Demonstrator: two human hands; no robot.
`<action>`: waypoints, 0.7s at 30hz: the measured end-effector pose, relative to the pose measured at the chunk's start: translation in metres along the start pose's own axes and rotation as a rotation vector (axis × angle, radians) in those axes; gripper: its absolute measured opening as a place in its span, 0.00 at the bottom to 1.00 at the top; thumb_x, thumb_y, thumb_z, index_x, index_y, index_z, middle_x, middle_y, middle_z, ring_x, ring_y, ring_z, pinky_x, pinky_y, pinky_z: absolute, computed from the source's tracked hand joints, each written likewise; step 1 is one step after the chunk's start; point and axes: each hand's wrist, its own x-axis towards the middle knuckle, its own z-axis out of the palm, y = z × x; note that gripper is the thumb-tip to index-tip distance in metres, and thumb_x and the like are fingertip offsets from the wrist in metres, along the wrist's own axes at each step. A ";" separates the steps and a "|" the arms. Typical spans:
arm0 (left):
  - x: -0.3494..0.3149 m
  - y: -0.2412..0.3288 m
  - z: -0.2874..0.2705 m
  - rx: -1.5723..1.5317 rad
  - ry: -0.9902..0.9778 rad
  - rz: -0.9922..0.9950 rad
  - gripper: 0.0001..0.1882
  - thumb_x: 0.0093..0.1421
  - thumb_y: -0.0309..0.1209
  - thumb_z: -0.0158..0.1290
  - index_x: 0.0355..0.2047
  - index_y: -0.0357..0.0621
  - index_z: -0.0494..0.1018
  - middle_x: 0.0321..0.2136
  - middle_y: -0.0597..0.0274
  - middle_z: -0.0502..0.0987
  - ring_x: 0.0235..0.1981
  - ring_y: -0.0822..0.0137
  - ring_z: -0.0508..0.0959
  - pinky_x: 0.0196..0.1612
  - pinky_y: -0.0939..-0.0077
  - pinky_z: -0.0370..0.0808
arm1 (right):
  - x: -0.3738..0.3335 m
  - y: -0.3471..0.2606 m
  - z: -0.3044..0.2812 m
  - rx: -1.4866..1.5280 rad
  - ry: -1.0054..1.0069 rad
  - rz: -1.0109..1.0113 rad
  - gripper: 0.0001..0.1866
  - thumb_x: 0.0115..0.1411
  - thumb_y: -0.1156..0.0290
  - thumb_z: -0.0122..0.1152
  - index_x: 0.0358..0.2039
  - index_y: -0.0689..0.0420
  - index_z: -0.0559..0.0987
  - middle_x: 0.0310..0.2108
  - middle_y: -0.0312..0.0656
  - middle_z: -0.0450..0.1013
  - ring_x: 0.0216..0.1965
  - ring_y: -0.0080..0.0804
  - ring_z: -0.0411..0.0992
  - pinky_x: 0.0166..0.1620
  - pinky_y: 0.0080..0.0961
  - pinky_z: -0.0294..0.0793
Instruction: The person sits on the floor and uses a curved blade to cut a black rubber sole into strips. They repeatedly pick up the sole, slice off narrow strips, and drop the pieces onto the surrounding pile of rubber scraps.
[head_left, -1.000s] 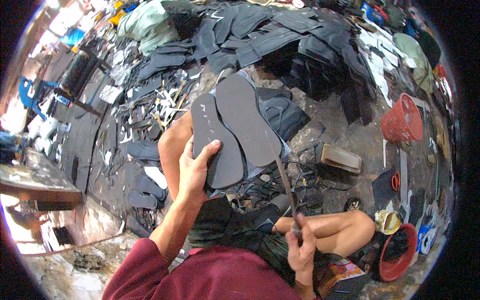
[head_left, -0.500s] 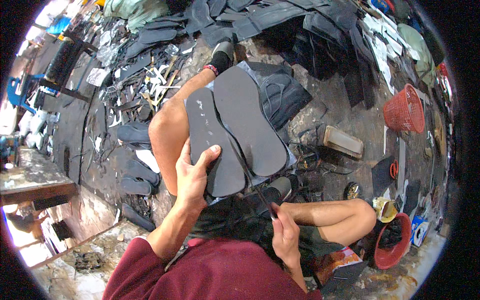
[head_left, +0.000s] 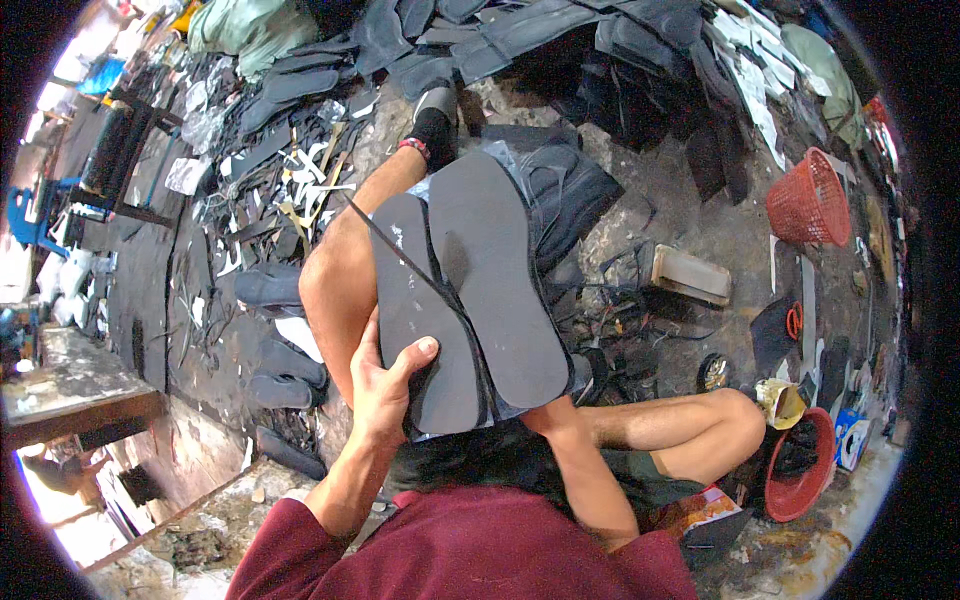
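My left hand (head_left: 385,375) grips the lower left of a pair of dark grey foam shoe soles, thumb on top and fingers curled beneath. The left sole (head_left: 405,270) bears white marks; the wider right sole (head_left: 490,260) lies beside it with a narrow gap between. Both rest on a bluish sheet (head_left: 508,158) that shows at the edges, over my lap. A thin dark strip (head_left: 395,250) slants across the left sole, its far end sticking out past the edge. My right hand (head_left: 550,415) is at the soles' near right edge, its fingers hidden underneath.
Dark sole pieces (head_left: 300,85) are piled at the far side, and scraps (head_left: 300,200) litter the floor to the left. On the right are a red mesh basket (head_left: 808,200), a beige block (head_left: 690,275), red-handled scissors (head_left: 794,320) and a red tub (head_left: 800,480).
My right hand, which held a thin dark length at the near edge, has moved up to the soles and its fingers are now hidden. A strip now crosses the left sole.
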 end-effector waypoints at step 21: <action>-0.019 0.004 0.004 -0.100 -0.264 0.232 0.34 0.55 0.35 0.64 0.59 0.38 0.63 0.47 0.53 0.77 0.47 0.58 0.78 0.52 0.60 0.75 | -0.064 -0.057 0.083 -0.850 -0.293 -0.492 0.50 0.49 0.77 0.75 0.69 0.62 0.55 0.48 0.40 0.72 0.50 0.27 0.70 0.57 0.26 0.68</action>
